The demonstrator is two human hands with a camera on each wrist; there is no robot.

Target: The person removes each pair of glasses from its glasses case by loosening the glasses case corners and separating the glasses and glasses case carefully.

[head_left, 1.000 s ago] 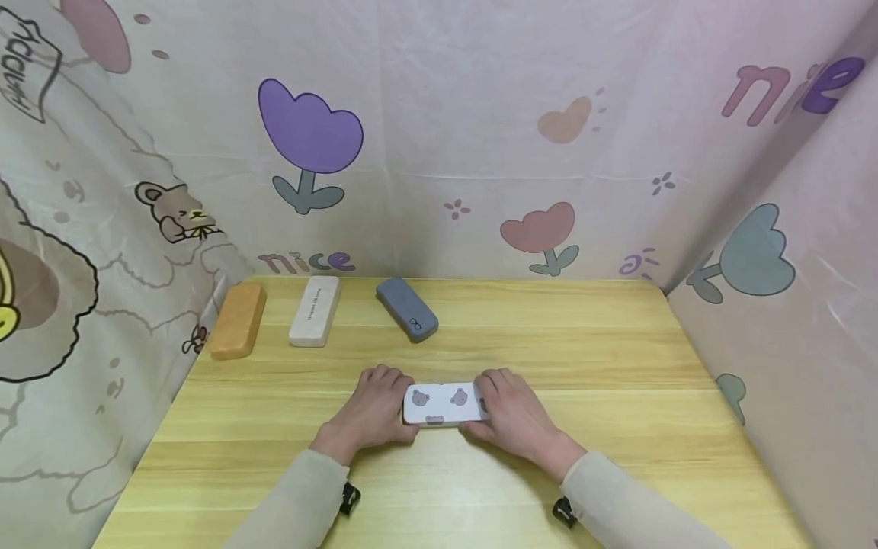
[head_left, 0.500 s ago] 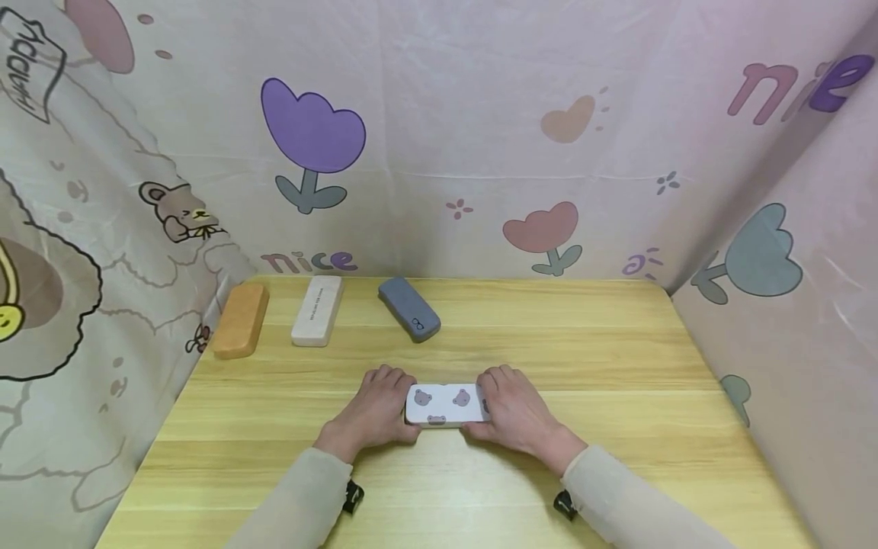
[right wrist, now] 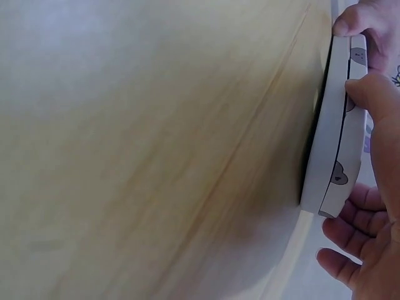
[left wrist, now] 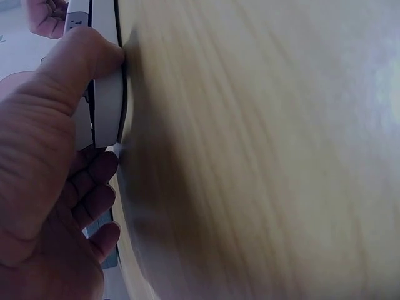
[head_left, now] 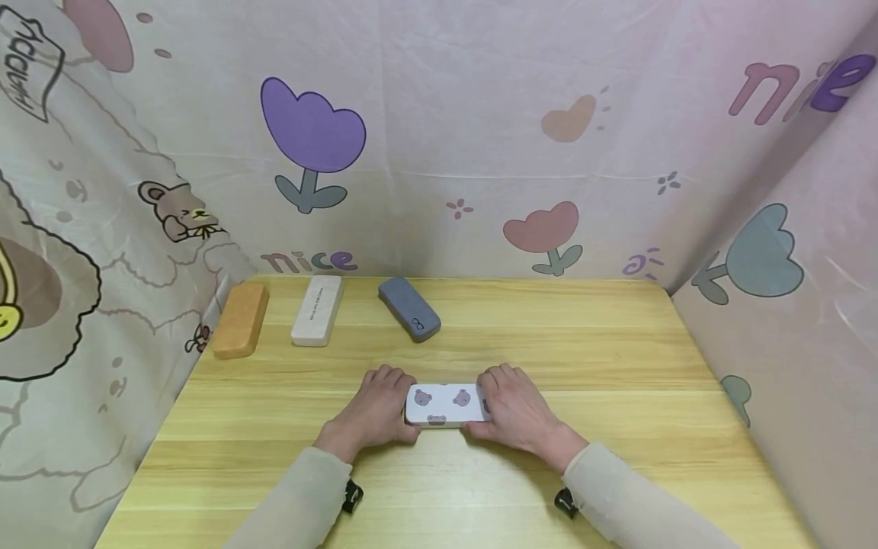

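A white glasses case (head_left: 446, 404) printed with grey bear heads lies lengthwise across the table in front of me. My left hand (head_left: 376, 408) grips its left end, the thumb along the near side and the fingers round the far side. At the other end my right hand (head_left: 514, 408) holds the case the same way. In the right wrist view, the right thumb (right wrist: 365, 90) presses at the seam between lid and base of the case (right wrist: 331, 144). The left wrist view shows the left thumb (left wrist: 94, 56) on the near side of the case (left wrist: 109, 106).
Towards the back left of the wooden table (head_left: 583, 351) lie three more cases: an orange one (head_left: 240, 320), a white one with dark lettering (head_left: 317, 311) and a blue-grey one (head_left: 409, 309) with a glasses mark. Patterned curtains (head_left: 439, 137) enclose the back and sides.
The whole head view has shifted very slightly to the right since a second ago. Both hands keep their grip on the bear-print case, which stays in place.
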